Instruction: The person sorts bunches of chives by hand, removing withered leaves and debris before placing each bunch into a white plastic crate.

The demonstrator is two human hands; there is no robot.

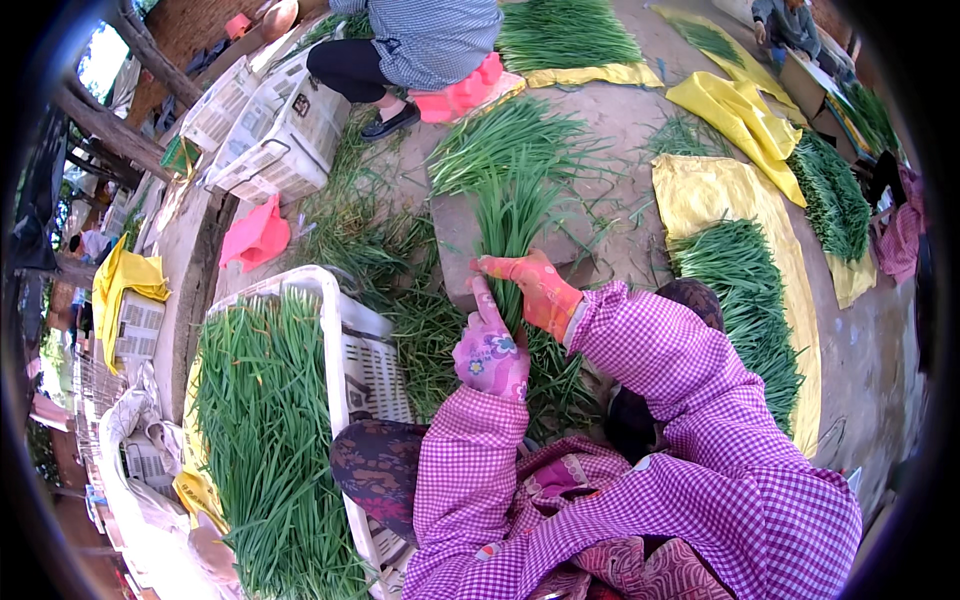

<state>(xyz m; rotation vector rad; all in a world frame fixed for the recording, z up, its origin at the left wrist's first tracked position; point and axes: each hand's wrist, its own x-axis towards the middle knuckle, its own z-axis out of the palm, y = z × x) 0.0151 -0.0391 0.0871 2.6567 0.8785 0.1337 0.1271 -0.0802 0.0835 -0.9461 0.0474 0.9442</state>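
A bunch of long green garlic chives (510,215) stands between my gloved hands, its leaves fanning away from me. My right hand (543,291), in an orange-red glove, closes around the bunch from the right, with the index finger across it. My left hand (490,352), in a pink flowered glove, is closed at the lower left of the bunch, its index finger pointing up along it. The palm side of the left hand is hidden. Beyond the bunch, a loose heap of chives (505,140) lies on a low block (455,240).
A white plastic crate (335,330) full of chives is at my left. To my right, chives (740,310) lie on a yellow sheet (690,190). Scattered leaves cover the ground. Ahead, a person (430,40) sits near stacked white crates (285,130); another person (790,25) is at far right.
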